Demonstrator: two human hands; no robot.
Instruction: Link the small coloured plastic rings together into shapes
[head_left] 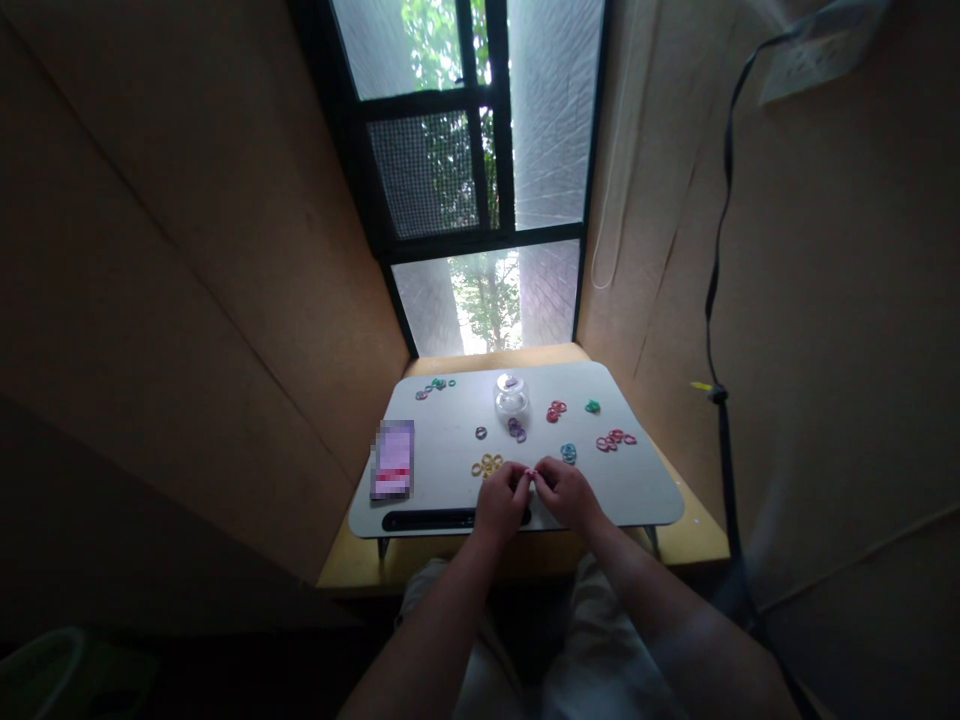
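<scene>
My left hand (504, 498) and my right hand (564, 492) meet over the front of a white lap table (442, 470). Fingertips of both hands are closed in a pinch on a small pinkish band (531, 474), mostly hidden by the fingers. Just behind my left hand lies a cluster of yellow ring-shaped bands (487, 464). Blue-teal bands (568, 454) lie just behind my right hand. Farther back are purple bands (516, 430), a dark band (481, 433) and a clear round jar (511, 398).
Red bands (556, 411), pink-red bands (616, 440) and green bands (592, 406) lie to the right. Mixed bands (435, 387) sit at back left. A phone-like rectangle (394, 460) with a blurred face lies left. A black slot (427, 520) runs along the front; a cord (724, 460) hangs right.
</scene>
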